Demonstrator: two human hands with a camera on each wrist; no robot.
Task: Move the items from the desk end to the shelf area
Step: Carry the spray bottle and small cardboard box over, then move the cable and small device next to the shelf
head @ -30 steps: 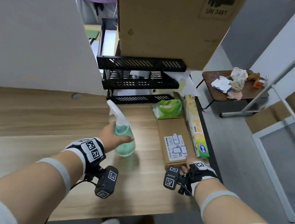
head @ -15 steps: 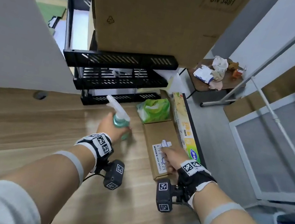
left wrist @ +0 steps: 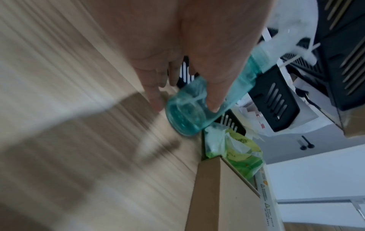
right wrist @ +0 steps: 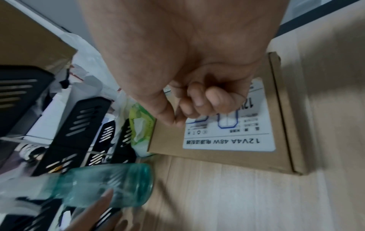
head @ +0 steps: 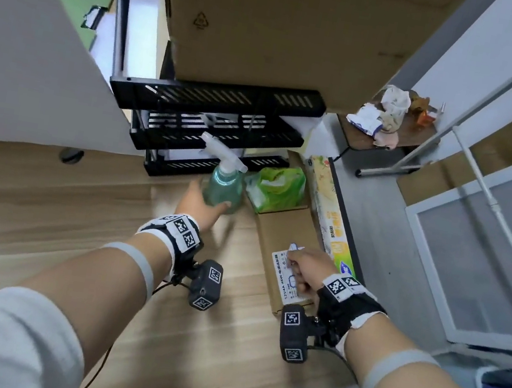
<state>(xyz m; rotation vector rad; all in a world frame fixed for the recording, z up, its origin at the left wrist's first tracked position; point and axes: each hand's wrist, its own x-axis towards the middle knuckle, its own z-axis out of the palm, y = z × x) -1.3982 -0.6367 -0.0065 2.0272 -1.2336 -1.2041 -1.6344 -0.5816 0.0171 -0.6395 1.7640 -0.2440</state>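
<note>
We see the left hand [head: 200, 206] wrapped round the lower body of the teal spray bottle [head: 225, 185], thumb on one side, fingers [left wrist: 156, 96] on the other. The bottle is tilted, base clear of the bench [head: 42, 209], just in front of the bottom tier of the black shelf rack [head: 219, 120]; we can't tell whether the white trigger head touches the rack.

Right hand [head: 306, 266] sits on the flat cardboard box [head: 288, 233], over its white label [right wrist: 237, 140]. Its fingers [right wrist: 207, 100] are curled in toward the palm with the thumb alongside; we see nothing inside the curl, knuckles resting on the label. The box lies flat on the bench near its right edge.

A green wipes pack [head: 279, 187] sits at the box's far end, just right of the bottle. A long yellow-green carton [head: 329, 213] runs along the bench edge beside the box. A large cardboard carton [head: 293, 24] stands on the rack's top tier.
</note>
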